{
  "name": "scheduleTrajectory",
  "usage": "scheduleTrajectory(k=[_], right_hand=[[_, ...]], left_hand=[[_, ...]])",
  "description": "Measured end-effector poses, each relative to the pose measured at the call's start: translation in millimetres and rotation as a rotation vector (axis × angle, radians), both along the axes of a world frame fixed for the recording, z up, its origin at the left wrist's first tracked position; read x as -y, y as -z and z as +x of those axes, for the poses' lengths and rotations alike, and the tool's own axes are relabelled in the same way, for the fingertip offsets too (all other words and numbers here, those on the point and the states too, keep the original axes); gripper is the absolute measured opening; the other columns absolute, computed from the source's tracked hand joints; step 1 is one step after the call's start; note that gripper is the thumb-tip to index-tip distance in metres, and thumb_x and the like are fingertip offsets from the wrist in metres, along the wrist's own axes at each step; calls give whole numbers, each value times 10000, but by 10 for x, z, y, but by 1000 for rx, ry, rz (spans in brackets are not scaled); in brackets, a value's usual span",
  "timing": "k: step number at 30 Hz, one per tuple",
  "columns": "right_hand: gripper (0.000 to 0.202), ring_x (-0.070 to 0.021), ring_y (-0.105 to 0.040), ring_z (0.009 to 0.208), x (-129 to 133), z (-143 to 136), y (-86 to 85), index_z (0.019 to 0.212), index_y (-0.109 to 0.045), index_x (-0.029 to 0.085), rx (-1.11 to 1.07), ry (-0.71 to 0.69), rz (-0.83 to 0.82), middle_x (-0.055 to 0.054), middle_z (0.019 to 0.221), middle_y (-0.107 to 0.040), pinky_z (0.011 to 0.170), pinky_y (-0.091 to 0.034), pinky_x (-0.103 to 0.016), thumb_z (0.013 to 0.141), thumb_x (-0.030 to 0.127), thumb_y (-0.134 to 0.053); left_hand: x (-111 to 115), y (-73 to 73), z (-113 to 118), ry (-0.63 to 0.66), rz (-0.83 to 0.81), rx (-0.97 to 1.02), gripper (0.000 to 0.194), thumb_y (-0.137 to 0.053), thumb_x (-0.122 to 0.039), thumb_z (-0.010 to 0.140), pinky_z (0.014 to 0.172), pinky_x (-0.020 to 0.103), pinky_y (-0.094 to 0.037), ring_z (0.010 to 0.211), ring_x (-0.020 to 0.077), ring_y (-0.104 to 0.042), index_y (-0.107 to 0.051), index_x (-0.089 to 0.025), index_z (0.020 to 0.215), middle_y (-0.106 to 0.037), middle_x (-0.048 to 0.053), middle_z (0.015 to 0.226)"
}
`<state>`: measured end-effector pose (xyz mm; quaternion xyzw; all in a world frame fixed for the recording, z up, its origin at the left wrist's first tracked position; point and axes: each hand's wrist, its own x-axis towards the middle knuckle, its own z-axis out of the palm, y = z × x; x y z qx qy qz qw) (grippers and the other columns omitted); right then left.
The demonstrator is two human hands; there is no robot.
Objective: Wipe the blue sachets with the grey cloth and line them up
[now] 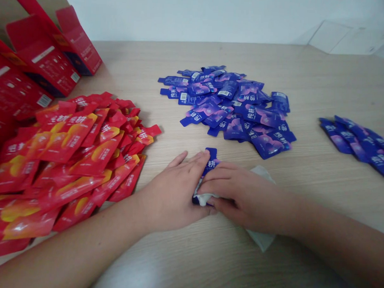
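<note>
Wood-grain tabletop [180, 266] backs the blue sachet [212, 155]. My left hand [173, 192] grips it steady; my right hand [245, 191] clutches white cloth [263, 240].

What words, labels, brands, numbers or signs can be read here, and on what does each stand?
"纯耕": on several sachets in the blue pile.
"耕": on the front blue sachet; the character before it is covered.
"纯耕": on sachets in the red pile, slightly blurred.
Too small or blurred: print on the red boxes, the right-hand blue sachets, all fine print.
</note>
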<state>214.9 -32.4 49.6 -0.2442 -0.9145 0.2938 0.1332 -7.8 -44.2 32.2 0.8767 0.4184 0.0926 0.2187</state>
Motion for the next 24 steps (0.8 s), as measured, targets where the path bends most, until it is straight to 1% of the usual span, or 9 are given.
scheduleTrajectory(k=[3,6,10,12,14,16,20,22,24], right_hand=[[232,-235,-675,1250,-34,-6,19,1187,-779,209,14,9,29,-54,1245,-785,1207,-447,-447,1006,129,-656],[262,-261,-673,1259,-109,35,77,1227,-762,209,20,50,118,-77,1276,-772,1186,-469,-484,1012,135,-633],[275,-287,-683,1245,-254,139,210,1262,-741,204,20,193,264,-108,1311,-758,1121,-528,-502,1021,167,-615],[264,-289,-687,1246,-277,176,251,1264,-736,194,-7,263,297,-120,1316,-757,1113,-542,-496,1024,194,-626],[264,-285,-688,1253,-238,192,239,1269,-730,189,-72,309,301,-125,1316,-755,1112,-552,-483,1021,212,-643],[257,-262,-694,1248,-149,186,174,1261,-726,198,-141,273,237,-113,1294,-761,1096,-567,-436,1012,206,-658],[282,-196,-720,1167,36,148,-5,1220,-735,234,-125,13,-36,-60,1243,-772,1034,-581,-327,965,127,-681],[300,-186,-720,1146,77,133,-53,1208,-739,235,-92,-30,-118,-48,1233,-771,1023,-574,-317,946,100,-684],[300,-185,-714,1146,80,123,-56,1210,-738,231,-67,-25,-158,-43,1231,-770,1028,-564,-321,948,97,-683]], left_hand=[[6,-15,-2,-1,-4,12,945,-826,-512,868,1362,567,-191,1596,309,-428,-369,-180,1626,-416,193,1724],[1,-15,-12,-6,-5,16,1035,-839,-553,853,1363,571,-193,1589,322,-437,-321,-153,1655,-423,207,1716],[-4,6,-17,-21,17,-2,1131,-826,-621,846,1361,570,-209,1586,356,-436,-275,-80,1672,-384,247,1724],[3,24,-19,-23,26,7,1142,-820,-637,845,1355,582,-220,1580,369,-443,-264,-86,1678,-383,251,1723],[15,43,-24,-21,31,25,1166,-826,-636,840,1350,599,-223,1574,376,-450,-228,-109,1692,-384,249,1723],[25,62,-33,-24,42,49,1205,-833,-630,837,1340,605,-248,1574,376,-451,-171,-125,1708,-381,250,1725],[17,92,-58,-17,77,97,1245,-835,-555,815,1287,588,-363,1567,373,-461,-97,-119,1719,-369,264,1727],[4,99,-67,-6,80,102,1240,-837,-493,784,1274,595,-380,1553,378,-479,-109,-122,1717,-377,264,1723],[-3,96,-70,-3,76,97,1238,-840,-460,763,1271,597,-385,1551,386,-479,-125,-119,1713,-377,269,1722]])
